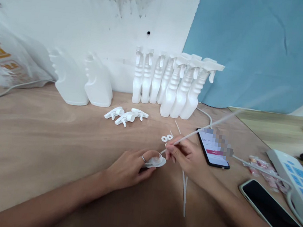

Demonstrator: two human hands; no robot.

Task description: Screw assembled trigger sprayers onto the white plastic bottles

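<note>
Tube [193, 133] pinched by right hand [187, 154], beside pale plastic piece [157, 161] gripped by left hand [129, 168].
A loose pinch might let it slip (far end blurred).

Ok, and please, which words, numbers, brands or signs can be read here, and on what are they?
"道", probably: large orange print on the plastic bag; smaller print below is unreadable.
"00:1", faint, rest unclear: lit phone; its other text is blurred.
Power strip: blue patches, nothing readable.
</note>
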